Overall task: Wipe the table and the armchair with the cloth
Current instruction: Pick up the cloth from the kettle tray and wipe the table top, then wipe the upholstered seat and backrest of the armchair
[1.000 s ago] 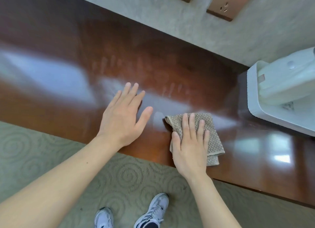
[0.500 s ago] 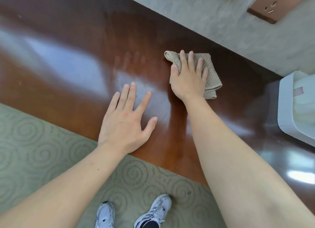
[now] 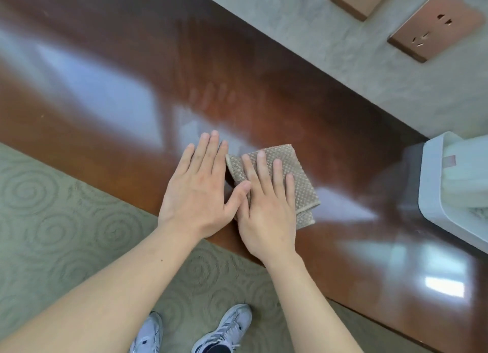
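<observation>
The folded beige cloth (image 3: 286, 178) is lying flat on the glossy reddish-brown worktop (image 3: 105, 88) near its front edge, pinned under the right hand (image 3: 266, 207), whose fingers are lying straight and slightly spread across it, palm down. The left hand (image 3: 196, 194) is resting flat and spread just beside the cloth's left edge, its thumb touching the right hand.
</observation>
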The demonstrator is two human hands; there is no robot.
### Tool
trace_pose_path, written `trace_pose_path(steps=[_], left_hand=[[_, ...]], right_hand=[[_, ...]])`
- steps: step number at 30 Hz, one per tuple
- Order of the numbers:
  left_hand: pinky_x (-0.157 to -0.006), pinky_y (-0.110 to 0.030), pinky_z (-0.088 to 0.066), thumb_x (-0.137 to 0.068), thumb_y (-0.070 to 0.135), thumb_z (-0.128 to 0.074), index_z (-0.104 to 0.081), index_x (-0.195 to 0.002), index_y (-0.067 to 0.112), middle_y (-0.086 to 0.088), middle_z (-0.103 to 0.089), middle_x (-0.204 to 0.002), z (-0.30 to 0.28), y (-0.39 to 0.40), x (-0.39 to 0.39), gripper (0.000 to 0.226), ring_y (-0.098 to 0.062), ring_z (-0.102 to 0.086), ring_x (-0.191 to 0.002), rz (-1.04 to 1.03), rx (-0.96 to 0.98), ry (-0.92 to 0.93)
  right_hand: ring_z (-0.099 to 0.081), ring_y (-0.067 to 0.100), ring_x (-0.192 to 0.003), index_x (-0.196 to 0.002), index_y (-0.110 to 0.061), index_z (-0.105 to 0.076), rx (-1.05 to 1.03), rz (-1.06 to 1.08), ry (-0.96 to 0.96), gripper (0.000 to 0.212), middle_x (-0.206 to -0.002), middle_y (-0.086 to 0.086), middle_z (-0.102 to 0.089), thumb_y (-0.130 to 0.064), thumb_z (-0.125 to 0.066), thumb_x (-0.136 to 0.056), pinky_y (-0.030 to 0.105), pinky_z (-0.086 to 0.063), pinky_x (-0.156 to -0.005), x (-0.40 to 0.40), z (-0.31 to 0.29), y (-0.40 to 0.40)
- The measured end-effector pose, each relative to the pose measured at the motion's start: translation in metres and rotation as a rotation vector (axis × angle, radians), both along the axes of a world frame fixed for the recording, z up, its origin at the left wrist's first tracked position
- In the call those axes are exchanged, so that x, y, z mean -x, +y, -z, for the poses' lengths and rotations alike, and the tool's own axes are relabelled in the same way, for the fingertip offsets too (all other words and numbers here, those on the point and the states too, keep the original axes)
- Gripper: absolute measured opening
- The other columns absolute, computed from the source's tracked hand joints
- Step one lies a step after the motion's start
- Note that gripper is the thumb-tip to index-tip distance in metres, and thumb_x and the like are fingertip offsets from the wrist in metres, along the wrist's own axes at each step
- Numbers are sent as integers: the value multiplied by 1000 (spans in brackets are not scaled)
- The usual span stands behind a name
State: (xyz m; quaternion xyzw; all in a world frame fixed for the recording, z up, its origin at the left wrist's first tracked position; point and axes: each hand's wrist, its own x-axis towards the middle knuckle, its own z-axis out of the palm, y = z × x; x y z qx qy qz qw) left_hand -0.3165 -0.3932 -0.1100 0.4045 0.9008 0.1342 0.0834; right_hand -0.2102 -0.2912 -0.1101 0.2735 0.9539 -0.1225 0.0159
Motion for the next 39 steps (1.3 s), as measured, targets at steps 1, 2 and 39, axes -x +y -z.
trace_pose_path(steps=[1,2,39], left_hand=[[-127,-42,-3,-95,66,0,-10,-159,4,-13,0,-168,0,0,0,90,-22,5,-156,1,-1,-6],[-127,-42,-4,-95,66,0,-12,-159,4,-14,-2,-168,0,0,1,90,-22,4,-156,4,-7,-11],[-116,-22,-29,-102,46,-47,-39,-151,30,14,-40,-155,-67,-71,-123,53,9,-33,-137,-617,-718,-520]], right_hand=[[7,16,-153,-157,-39,-7,-4,-3,-15,55,-167,-11,-2,-47,-18,-103,44,-1,-124,2,1,2],[7,17,-154,-157,-40,-6,-13,-8,-28,56,-167,-11,-2,-47,-20,-103,44,-1,-124,9,1,8],[-62,29,-119,-121,-10,-70,2008,219,161,44,-127,14,-67,-39,-52,-93,46,-46,-106,-51,-115,-11]])
